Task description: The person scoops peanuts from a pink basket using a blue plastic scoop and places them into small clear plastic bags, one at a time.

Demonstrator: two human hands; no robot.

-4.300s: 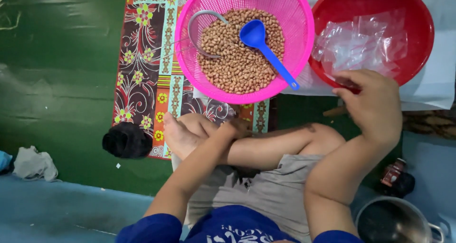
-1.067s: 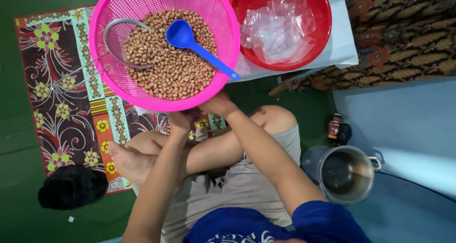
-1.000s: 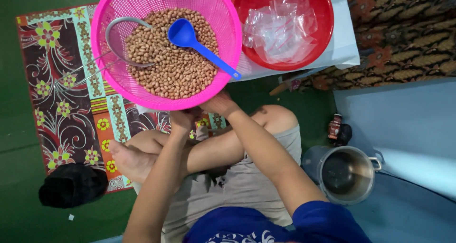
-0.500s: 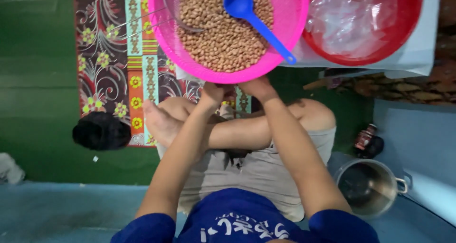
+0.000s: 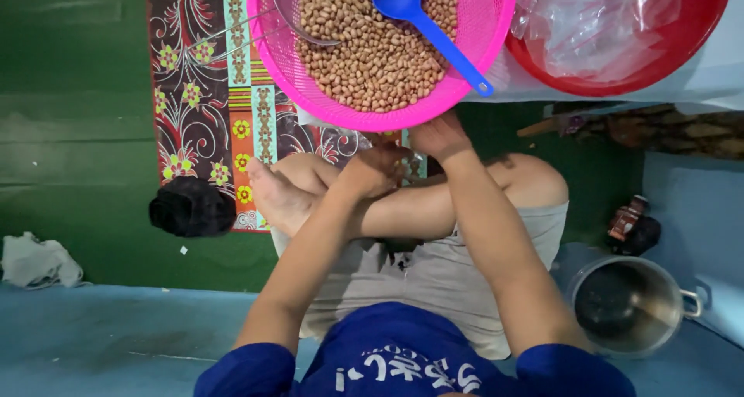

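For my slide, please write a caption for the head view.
Both hands, left hand and right hand, meet beneath a round pink plastic mesh basket of peanuts.

**Packaging in view**

You have clear plastic bags [image 5: 604, 21] crumpled in the red basin [image 5: 697, 52] at the upper right. Beside the steel pot [image 5: 632, 304], a small dark container with a red-and-white label [image 5: 626, 219] lies on the floor.
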